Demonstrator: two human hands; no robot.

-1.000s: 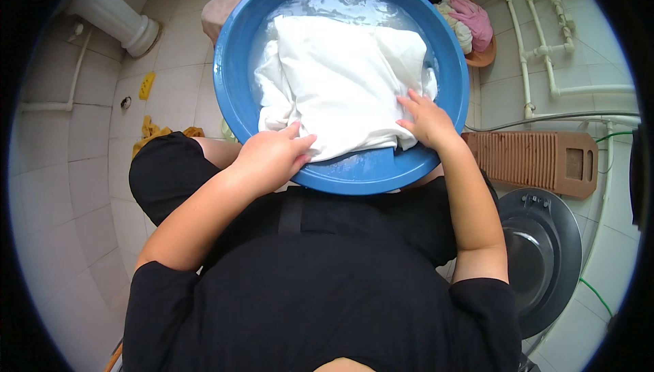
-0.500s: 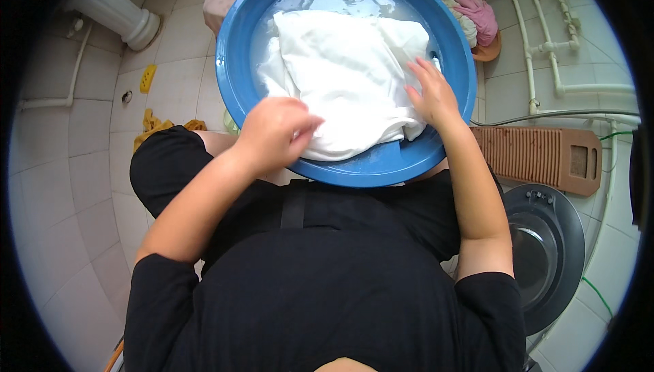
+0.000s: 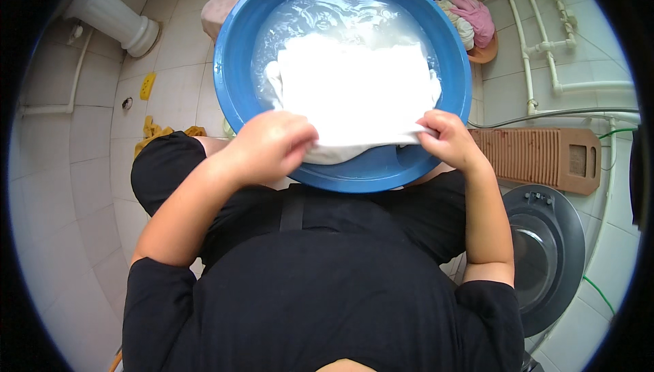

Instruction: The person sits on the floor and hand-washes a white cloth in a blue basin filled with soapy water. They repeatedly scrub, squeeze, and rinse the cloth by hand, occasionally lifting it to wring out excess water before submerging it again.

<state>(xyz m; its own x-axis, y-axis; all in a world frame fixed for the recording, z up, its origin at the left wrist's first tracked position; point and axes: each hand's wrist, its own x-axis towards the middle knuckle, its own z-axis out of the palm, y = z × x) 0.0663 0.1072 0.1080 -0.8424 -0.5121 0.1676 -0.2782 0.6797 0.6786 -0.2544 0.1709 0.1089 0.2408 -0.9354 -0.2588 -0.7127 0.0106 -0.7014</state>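
Observation:
A white cloth lies spread in the water of a large blue basin, its near edge pulled taut. At the left end of that edge my left hand is closed on the fabric. My right hand pinches the other end near the basin's right rim. The rest of the cloth floats on or sits in cloudy, rippling water. Glare washes out most of its surface, so folds there cannot be made out, nor can the kind of garment.
Right of the basin lie a brown ridged washboard and a dark grey tub. Behind stands an orange basin with pink clothing. A yellow brush-like block and mustard cloth are on the tiled floor left.
My right hand has moved from lying open over the cloth down to its near right corner and closed on it. The near edge is now stretched between both hands, and the water ripples more.

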